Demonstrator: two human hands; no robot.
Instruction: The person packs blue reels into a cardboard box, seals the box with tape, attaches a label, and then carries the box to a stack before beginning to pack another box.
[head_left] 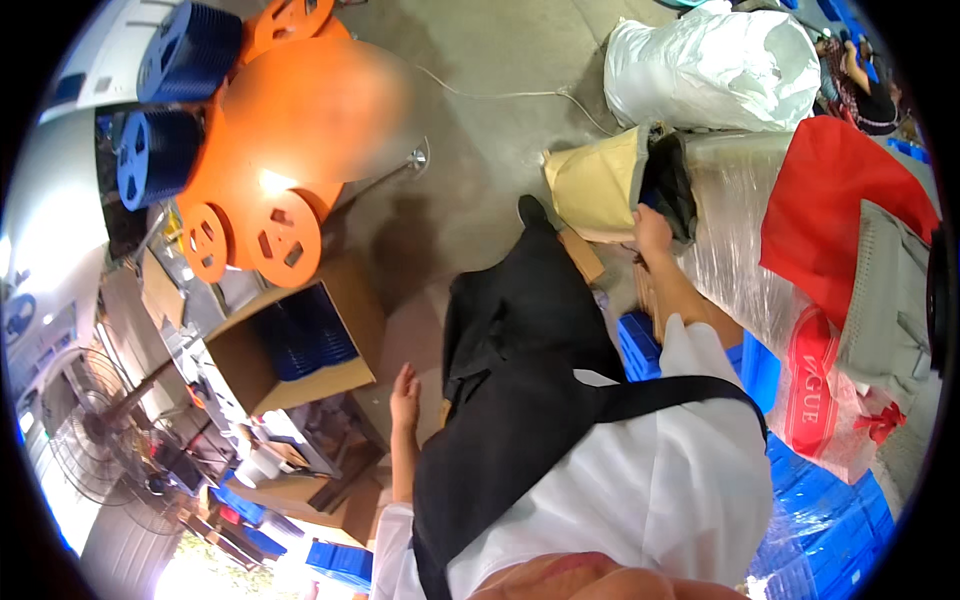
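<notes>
My right hand (652, 232) reaches forward with bent fingers closed on the rim of a yellow bag (592, 188). The bag has a dark lining, and its mouth gapes toward the right. My left hand (405, 398) hangs beside my black apron (535, 320), fingers stretched out and nothing in it. Nearest to that hand is an open cardboard box (365, 325) with dark blue plastic reels (300, 335) inside.
Orange reels (285, 238) and stacked blue reels (160, 160) surround an orange surface (290, 110) on the left. White sack (705, 70), film-wrapped stack (735, 215) and red sheet (835, 215) line the right. A cable (500, 95) crosses the floor. A fan (95, 430) stands at left.
</notes>
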